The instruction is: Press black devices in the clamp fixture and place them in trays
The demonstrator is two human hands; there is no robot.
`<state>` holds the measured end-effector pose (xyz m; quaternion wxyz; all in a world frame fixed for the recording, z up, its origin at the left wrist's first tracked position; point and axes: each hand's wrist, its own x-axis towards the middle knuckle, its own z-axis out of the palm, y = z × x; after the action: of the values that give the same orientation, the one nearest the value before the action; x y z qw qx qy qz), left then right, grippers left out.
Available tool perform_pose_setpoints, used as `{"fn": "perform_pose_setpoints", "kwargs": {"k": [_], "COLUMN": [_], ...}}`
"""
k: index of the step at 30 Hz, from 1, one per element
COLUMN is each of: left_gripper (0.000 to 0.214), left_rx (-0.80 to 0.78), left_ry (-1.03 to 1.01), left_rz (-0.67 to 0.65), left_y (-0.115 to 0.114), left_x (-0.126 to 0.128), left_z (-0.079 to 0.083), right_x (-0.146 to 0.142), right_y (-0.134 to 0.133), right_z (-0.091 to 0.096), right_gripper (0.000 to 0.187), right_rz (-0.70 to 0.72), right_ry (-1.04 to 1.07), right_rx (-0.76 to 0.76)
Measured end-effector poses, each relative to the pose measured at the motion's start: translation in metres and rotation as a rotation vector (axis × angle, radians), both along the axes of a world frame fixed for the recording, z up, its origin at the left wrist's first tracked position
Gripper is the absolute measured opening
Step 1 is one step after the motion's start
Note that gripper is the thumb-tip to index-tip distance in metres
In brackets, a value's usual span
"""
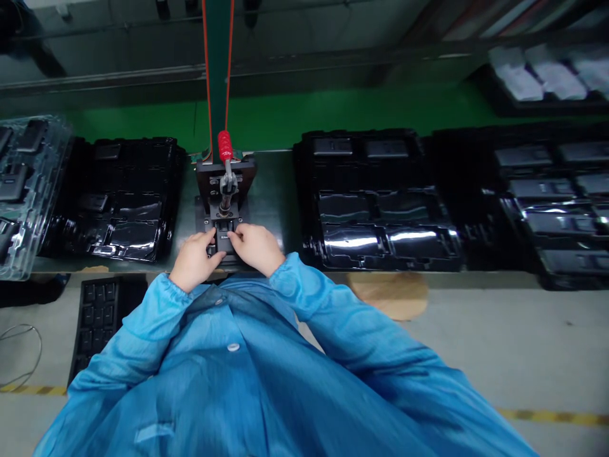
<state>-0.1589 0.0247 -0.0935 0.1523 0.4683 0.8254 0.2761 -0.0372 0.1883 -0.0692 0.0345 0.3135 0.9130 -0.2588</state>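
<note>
A small black rectangular case (224, 242) with pale lettering sits in the base of a toggle clamp fixture (226, 187) on the bench in front of me. The clamp's red handle (225, 145) stands upright above it. From the left, my left hand (196, 259) grips the case, its thumb and index finger at that edge. My right hand (257, 247) closes on the opposite side, its thumb over the right edge and its other fingers curled. The underside of the case is hidden.
Black trays (126, 222) lie left of the fixture, holding a few dark cases, beside clear trays (40, 190). On the right are more black trays (380, 174) and filled ones (547, 184). A wooden stool (390, 295) and a loaded black tray (98, 311) are below the bench edge.
</note>
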Motion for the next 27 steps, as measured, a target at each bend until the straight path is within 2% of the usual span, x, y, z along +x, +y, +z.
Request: {"fn": "perform_pose_setpoints", "kwargs": {"k": [6, 9, 11, 14, 16, 18, 20, 23, 25, 27], "left_gripper": [0.058, 0.056, 0.054, 0.053, 0.046, 0.033, 0.023, 0.016, 0.016, 0.016], "left_rx": [0.000, -0.014, -0.026, -0.011, 0.074, 0.220, 0.365, 0.500, 0.561, 0.614], "left_ry": [-0.002, 0.016, 0.040, 0.108, 0.142, 0.144, 0.136, 0.150, 0.164, 0.167], "left_rz": [0.009, 0.009, 0.000, -0.001, 0.006, 0.032, 0.078, 0.135, 0.167, 0.195], "left_y": [-0.001, -0.003, -0.005, -0.009, -0.012, -0.014, -0.016, -0.018, -0.019, -0.018], "left_x": [0.001, 0.004, 0.007, 0.013, 0.016, 0.017, 0.018, 0.019, 0.018, 0.014], "left_z": [0.002, 0.004, 0.007, 0.011, 0.015, 0.022, 0.034, 0.056, 0.070, 0.080], "right_x": [-0.001, 0.004, 0.010, 0.018, 0.017, 0.009, -0.006, -0.029, -0.043, -0.054], "right_y": [0.000, 0.002, 0.005, 0.010, 0.017, 0.027, 0.039, 0.051, 0.052, 0.051], "right_z": [0.002, 0.009, 0.020, 0.047, 0.068, 0.088, 0.103, 0.121, 0.131, 0.140], "right_gripper": [0.038, 0.036, 0.035, 0.032, 0.028, 0.029, 0.038, 0.045, 0.044, 0.042], "right_rz": [0.050, 0.012, -0.046, -0.114, -0.124, -0.083, -0.012, 0.074, 0.095, 0.051], "right_ry": [0.010, 0.095, 0.255, 0.618, 0.853, 0.981, 0.975, 0.855, 0.818, 0.840], "right_rx": [0.085, 0.098, 0.087, 0.097, 0.155, 0.206, 0.187, 0.051, -0.052, -0.152]}}
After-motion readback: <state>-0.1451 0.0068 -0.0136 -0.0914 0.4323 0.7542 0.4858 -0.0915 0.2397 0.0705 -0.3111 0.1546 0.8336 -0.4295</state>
